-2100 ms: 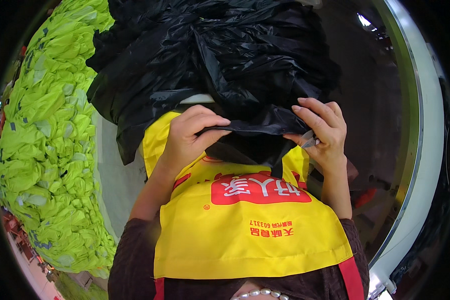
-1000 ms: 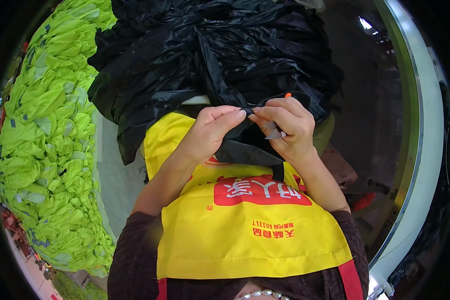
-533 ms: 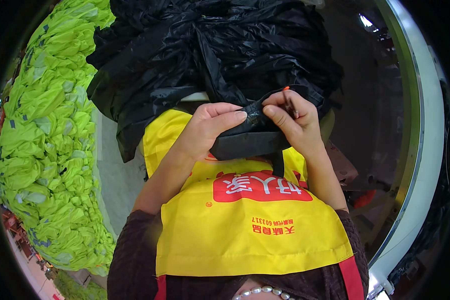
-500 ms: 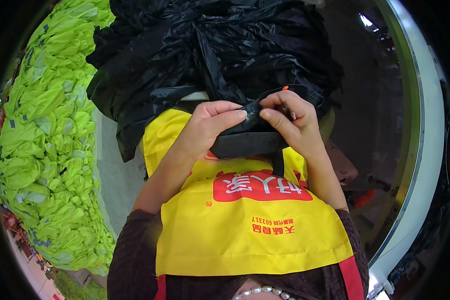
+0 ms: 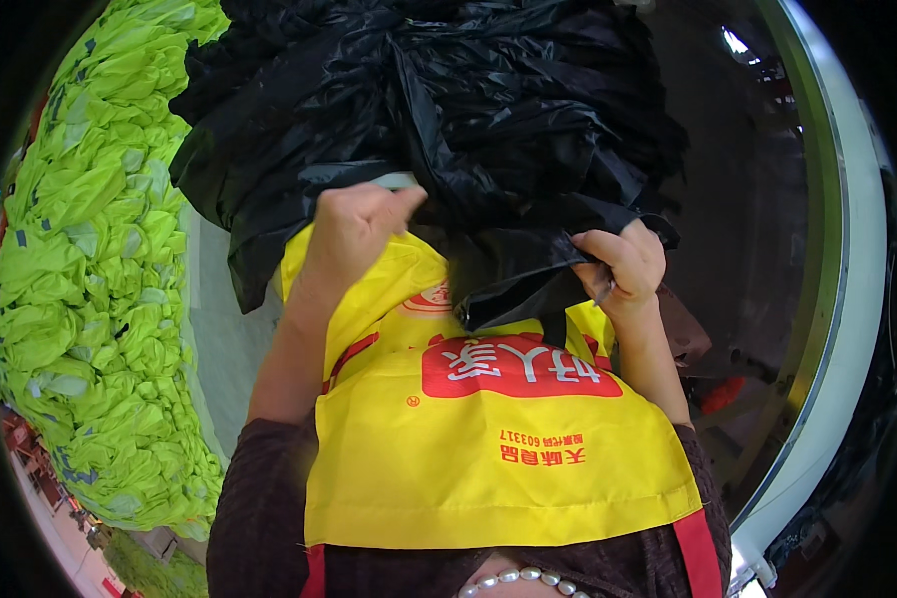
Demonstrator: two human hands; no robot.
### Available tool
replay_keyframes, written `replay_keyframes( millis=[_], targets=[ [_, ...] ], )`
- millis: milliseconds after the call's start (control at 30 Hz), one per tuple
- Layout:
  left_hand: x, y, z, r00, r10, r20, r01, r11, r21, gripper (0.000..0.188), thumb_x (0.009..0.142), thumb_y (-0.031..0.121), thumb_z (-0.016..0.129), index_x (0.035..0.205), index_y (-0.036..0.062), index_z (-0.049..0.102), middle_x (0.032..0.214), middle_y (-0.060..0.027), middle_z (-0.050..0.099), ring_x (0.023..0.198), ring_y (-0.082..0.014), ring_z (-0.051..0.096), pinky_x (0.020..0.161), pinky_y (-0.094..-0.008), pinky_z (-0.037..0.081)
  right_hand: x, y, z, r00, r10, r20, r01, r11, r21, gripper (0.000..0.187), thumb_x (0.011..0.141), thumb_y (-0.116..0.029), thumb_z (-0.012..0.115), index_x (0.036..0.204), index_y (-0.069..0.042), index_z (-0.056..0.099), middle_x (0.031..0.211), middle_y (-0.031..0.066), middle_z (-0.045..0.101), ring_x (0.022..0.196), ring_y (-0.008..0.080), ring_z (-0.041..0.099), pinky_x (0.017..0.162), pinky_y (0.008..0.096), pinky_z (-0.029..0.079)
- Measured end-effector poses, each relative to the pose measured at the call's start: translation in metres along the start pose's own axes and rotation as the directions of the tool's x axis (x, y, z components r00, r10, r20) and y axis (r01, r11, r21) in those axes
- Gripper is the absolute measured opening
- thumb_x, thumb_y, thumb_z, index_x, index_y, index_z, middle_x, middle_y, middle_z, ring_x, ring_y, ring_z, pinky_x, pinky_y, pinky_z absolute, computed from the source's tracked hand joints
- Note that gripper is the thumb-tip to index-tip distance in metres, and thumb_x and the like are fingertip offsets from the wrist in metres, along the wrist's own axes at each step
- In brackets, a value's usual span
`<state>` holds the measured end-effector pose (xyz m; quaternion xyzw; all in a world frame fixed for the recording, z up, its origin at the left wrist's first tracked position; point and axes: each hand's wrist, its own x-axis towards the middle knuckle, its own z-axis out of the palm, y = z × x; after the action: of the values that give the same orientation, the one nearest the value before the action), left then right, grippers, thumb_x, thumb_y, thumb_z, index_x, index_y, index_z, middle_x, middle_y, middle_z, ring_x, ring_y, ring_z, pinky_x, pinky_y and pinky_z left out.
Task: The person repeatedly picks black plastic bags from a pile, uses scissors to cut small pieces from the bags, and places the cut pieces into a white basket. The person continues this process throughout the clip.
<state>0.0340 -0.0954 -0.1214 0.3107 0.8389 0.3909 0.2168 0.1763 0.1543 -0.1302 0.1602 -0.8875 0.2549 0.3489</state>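
A large heap of shiny black cloth (image 5: 299, 110) fills the space before me, its near part hanging over my yellow apron (image 5: 498, 498). My right hand (image 5: 623, 264) is closed on a folded panel of black fabric (image 5: 513, 269), thumb on top. A small greyish bit shows below its fingers, too unclear to name. My left hand (image 5: 364, 224) is raised off the panel, over the near left part of the heap. Its fingers are pinched together; whether a thread or other small thing is in them cannot be seen.
On the left lies a long pile of bright lime-green garments (image 5: 100, 299). A pale grey surface (image 5: 234, 349) runs between that pile and me. To the right stands a dark tabletop (image 5: 733, 199) with a curved-looking white edge (image 5: 862, 249).
My left hand has let go of the black panel and moved left, away from my right hand. My right hand has shifted slightly right and down, and the panel has opened out.
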Motion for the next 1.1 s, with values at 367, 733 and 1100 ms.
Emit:
replay_keyframes(
  millis=[367, 733, 1100],
  targets=[
    [0.002, 0.020, 0.060, 0.923, 0.348, 0.164, -0.297, 0.915, -0.271, 0.073, 0.064, 0.028, 0.076, 0.125, 0.0031, 0.042, 0.120, -0.0201, 0.048, 0.112, -0.0327, 0.045, 0.093, -0.0372, 0.036, 0.022, -0.009, 0.009, 0.874, 0.467, 0.133, -0.485, 0.836, 0.255, 0.017, 0.071, -0.002, 0.067, 0.087, -0.003, 0.060, 0.072, 0.0095, 0.060, 0.060, 0.0180, 0.058, 0.054, 0.0244, 0.044],
    [0.021, -0.053, -0.066, 0.663, -0.662, -0.351, -0.273, 0.223, -0.936, 0.047, 0.086, 0.034, 0.052, 0.121, 0.0025, 0.048, 0.123, -0.0112, 0.050, 0.110, -0.0275, 0.048, 0.098, -0.0429, 0.036, 0.014, -0.010, -0.002, 0.958, 0.146, 0.249, -0.197, 0.961, 0.195, 0.039, 0.065, -0.003, 0.065, 0.103, -0.007, 0.059, 0.080, 0.0083, 0.060, 0.066, 0.0216, 0.061, 0.056, 0.0280, 0.051],
    [-0.069, -0.200, -0.195, -0.486, -0.526, -0.698, -0.152, 0.838, -0.525, 0.047, 0.081, 0.024, 0.056, 0.112, -0.0080, 0.040, 0.114, -0.0205, 0.049, 0.103, -0.0299, 0.050, 0.084, -0.0449, 0.045, -0.048, 0.133, 0.003, 0.492, 0.870, -0.016, -0.859, 0.482, -0.174, 0.033, 0.081, -0.030, 0.059, 0.086, 0.003, 0.060, 0.072, 0.0151, 0.060, 0.067, 0.0281, 0.060, 0.061, 0.0364, 0.046]
  ],
)
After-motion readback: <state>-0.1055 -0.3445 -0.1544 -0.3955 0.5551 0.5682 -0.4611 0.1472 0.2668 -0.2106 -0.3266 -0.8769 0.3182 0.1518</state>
